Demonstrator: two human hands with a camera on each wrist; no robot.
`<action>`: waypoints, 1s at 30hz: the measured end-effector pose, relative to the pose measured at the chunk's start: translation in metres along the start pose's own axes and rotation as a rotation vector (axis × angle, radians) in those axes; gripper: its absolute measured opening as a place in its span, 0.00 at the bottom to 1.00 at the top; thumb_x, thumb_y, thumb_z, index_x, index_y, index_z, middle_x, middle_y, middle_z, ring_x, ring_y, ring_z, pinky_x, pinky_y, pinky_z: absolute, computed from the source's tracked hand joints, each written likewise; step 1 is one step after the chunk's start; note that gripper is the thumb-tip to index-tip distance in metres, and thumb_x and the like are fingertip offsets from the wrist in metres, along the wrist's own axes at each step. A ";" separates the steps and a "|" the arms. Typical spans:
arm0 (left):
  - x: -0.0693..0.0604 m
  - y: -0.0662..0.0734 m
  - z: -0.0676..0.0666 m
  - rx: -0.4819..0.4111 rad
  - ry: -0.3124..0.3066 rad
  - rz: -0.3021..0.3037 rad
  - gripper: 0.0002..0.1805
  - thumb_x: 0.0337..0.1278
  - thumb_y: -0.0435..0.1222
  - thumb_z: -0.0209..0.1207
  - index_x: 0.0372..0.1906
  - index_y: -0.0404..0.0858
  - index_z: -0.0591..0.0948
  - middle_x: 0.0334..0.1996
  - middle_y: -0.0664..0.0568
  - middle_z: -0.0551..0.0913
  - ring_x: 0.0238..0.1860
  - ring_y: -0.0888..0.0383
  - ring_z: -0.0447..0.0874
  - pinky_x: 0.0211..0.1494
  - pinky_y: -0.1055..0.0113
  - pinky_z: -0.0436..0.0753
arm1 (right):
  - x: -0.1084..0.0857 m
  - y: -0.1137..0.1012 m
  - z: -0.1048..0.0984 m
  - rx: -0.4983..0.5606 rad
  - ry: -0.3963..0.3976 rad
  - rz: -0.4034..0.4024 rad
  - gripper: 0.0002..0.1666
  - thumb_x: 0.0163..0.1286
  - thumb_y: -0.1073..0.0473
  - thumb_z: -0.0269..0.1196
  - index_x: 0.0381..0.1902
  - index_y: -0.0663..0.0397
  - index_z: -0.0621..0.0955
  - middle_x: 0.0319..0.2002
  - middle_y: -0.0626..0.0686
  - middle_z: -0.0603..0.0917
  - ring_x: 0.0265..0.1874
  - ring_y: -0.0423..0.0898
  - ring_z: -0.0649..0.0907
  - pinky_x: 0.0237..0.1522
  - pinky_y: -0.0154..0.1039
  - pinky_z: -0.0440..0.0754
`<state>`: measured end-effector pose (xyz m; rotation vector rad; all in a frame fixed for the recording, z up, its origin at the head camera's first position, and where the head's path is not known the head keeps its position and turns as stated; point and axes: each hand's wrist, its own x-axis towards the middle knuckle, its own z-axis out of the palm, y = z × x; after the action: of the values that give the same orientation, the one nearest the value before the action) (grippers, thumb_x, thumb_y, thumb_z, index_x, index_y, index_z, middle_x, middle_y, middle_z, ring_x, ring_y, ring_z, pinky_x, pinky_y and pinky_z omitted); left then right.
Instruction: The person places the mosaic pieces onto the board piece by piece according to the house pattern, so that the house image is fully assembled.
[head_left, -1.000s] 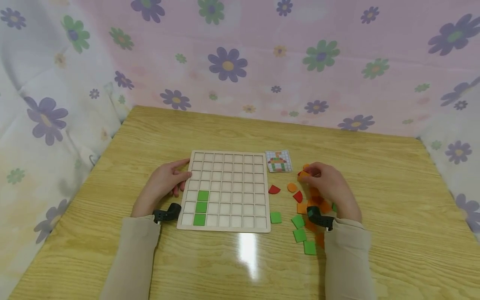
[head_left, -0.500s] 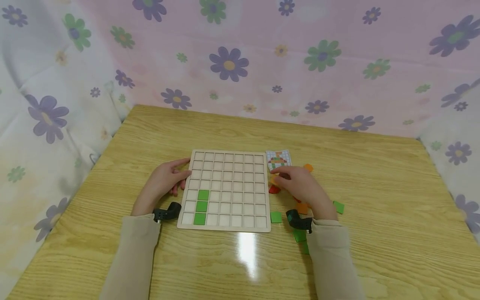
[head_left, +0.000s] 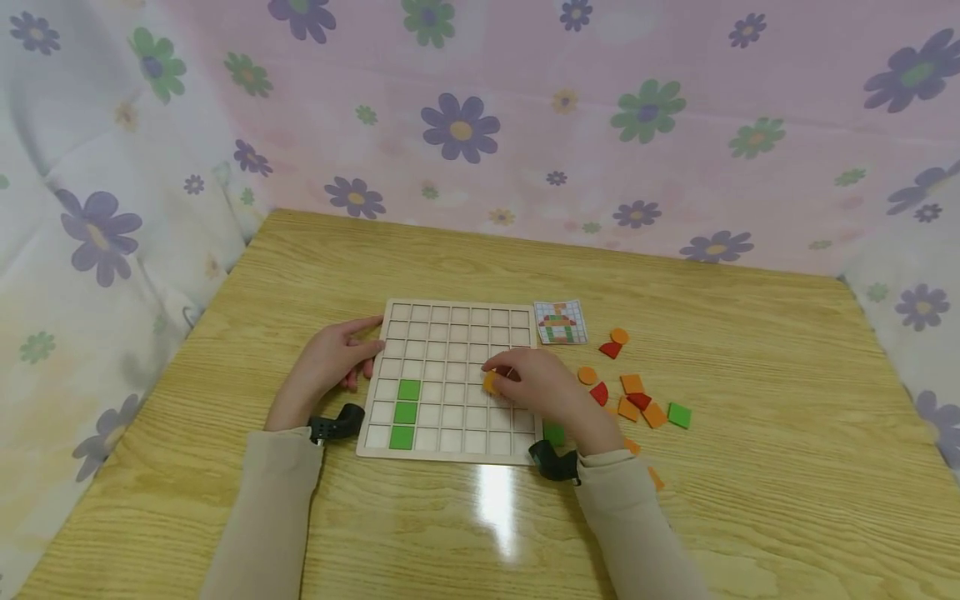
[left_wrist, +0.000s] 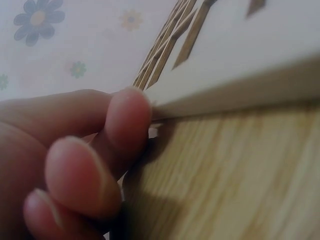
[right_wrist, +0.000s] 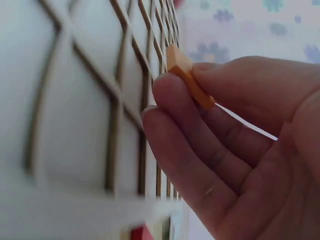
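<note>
Orange tile hangs over board beside card

The table is yellow-brown, with a pattern of wood grain. The board is pale cream and bears a grid of squares; in its left near part, three tiles are plain green. The piece in the right hand is orange. To the right, the loose pieces are orange, red and green. The card shows a red, orange and green figure on a white grid. The far cloth is pink, with purple, green and yellow-orange flowers. The sleeves are beige.
</note>
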<state>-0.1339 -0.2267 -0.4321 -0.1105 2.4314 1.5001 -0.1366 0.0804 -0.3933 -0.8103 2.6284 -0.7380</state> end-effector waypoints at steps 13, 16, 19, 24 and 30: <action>0.000 0.002 0.000 0.008 0.005 -0.010 0.28 0.55 0.48 0.57 0.63 0.54 0.66 0.17 0.42 0.78 0.09 0.55 0.70 0.15 0.60 0.75 | 0.005 -0.022 0.019 -0.037 -0.005 -0.042 0.11 0.63 0.57 0.59 0.44 0.46 0.81 0.30 0.39 0.78 0.28 0.36 0.74 0.35 0.33 0.72; 0.001 0.001 0.001 0.000 0.006 -0.011 0.28 0.55 0.48 0.57 0.62 0.55 0.66 0.18 0.42 0.78 0.09 0.55 0.70 0.15 0.60 0.75 | 0.007 -0.025 0.023 -0.039 -0.016 -0.029 0.10 0.62 0.56 0.59 0.42 0.45 0.81 0.32 0.39 0.79 0.30 0.36 0.74 0.37 0.33 0.72; 0.001 0.000 0.001 -0.007 0.003 -0.014 0.28 0.55 0.48 0.57 0.62 0.55 0.66 0.18 0.42 0.78 0.09 0.55 0.69 0.15 0.59 0.75 | 0.007 -0.027 0.025 -0.038 -0.033 -0.036 0.09 0.63 0.55 0.59 0.40 0.45 0.82 0.33 0.39 0.80 0.31 0.36 0.75 0.37 0.32 0.73; 0.001 0.001 0.002 -0.008 0.004 -0.021 0.28 0.55 0.48 0.57 0.62 0.55 0.66 0.18 0.42 0.78 0.09 0.55 0.70 0.15 0.59 0.75 | 0.007 -0.033 0.030 -0.027 -0.034 -0.078 0.09 0.63 0.55 0.58 0.40 0.44 0.82 0.31 0.38 0.79 0.30 0.35 0.74 0.37 0.32 0.72; -0.001 0.002 0.001 -0.008 0.012 -0.026 0.28 0.55 0.47 0.57 0.62 0.55 0.66 0.17 0.42 0.77 0.09 0.56 0.69 0.15 0.60 0.75 | 0.007 -0.043 0.037 0.028 -0.040 -0.129 0.09 0.64 0.56 0.57 0.40 0.45 0.82 0.31 0.38 0.78 0.29 0.36 0.73 0.36 0.31 0.72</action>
<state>-0.1335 -0.2251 -0.4300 -0.1534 2.4243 1.5023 -0.1082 0.0308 -0.4010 -0.9834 2.5440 -0.7811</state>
